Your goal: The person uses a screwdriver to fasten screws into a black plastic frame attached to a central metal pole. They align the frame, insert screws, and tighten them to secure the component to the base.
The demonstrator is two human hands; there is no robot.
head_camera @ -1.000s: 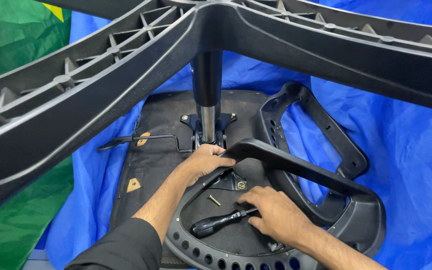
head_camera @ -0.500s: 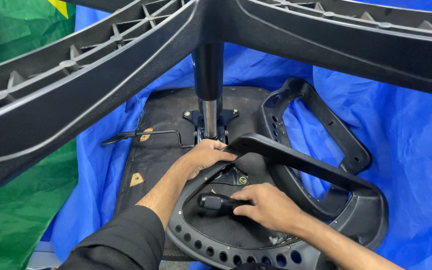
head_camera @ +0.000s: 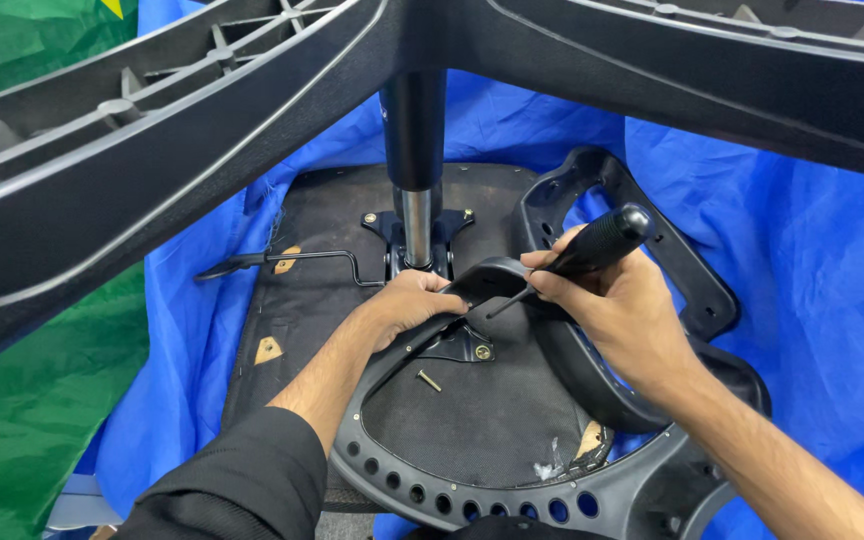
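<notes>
Here, the right hand (head_camera: pixel 624 300) is closing around the black handle of a screwdriver (head_camera: pixel 592 248), with the handle sticking up out of the fist and the thin shaft slanting down and to the left. The tip is pointing toward the curved black armrest bracket (head_camera: pixel 492 280), just in front of the metal gas cylinder (head_camera: pixel 416 215); whether the tip is touching the bracket I cannot tell. The left hand (head_camera: pixel 410 303) is lying curled over that same bracket, fingers wrapping its upper edge and pressing it down, just in front of the cylinder's foot.

The cylinder is rising from a black mounting plate (head_camera: pixel 422 228) on the underside of the overturned chair seat (head_camera: pixel 327 260), and it is running up into the hub of the star-shaped chair base (head_camera: pixel 152 150), whose ribbed legs are spreading across the top of the view. A loose screw (head_camera: pixel 429 380) is lying on the seat fabric in front of the cylinder, near the left wrist. Another screw head (head_camera: pixel 483 352) is sitting in a small black bracket just beside it. A thin lever (head_camera: pixel 282 260) is sticking out to the left of the cylinder. A second black armrest loop (head_camera: pixel 697 280) is lying to the cylinder's right. Under the seat, a blue tarp (head_camera: pixel 812 300) is spreading out, with green cloth (head_camera: pixel 32 420) far left of the cylinder.
</notes>
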